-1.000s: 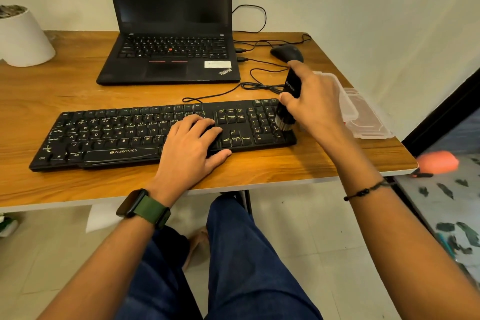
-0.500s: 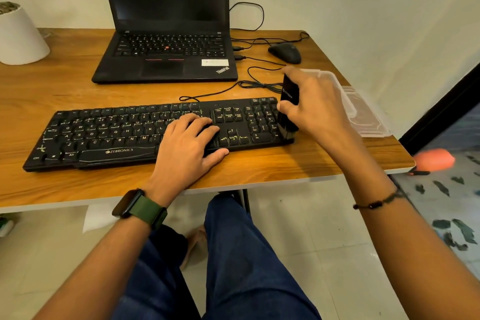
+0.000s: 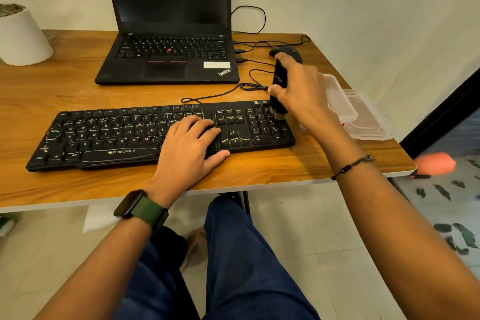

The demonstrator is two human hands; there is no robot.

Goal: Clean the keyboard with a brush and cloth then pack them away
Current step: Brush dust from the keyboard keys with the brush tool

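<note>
A black Zebronics keyboard (image 3: 109,135) lies along the front of the wooden desk (image 3: 65,85). My left hand (image 3: 191,148) rests flat on its right-centre keys, fingers spread, holding it down. My right hand (image 3: 304,93) grips a black brush (image 3: 280,80) upright, its pale bristles (image 3: 278,114) touching the number pad's top right keys. A clear plastic box (image 3: 340,101) with its lid (image 3: 368,124) beside it sits at the desk's right edge, partly behind my right hand. No cloth is visible.
An open black laptop (image 3: 168,59) stands behind the keyboard. A black mouse (image 3: 283,50) and loose cables (image 3: 249,85) lie behind my right hand. A white pot (image 3: 23,36) sits far left. The desk edge drops off on the right.
My right hand has moved the brush from the number pad's lower right edge up to its top right keys. The left hand has stayed on the keyboard.
</note>
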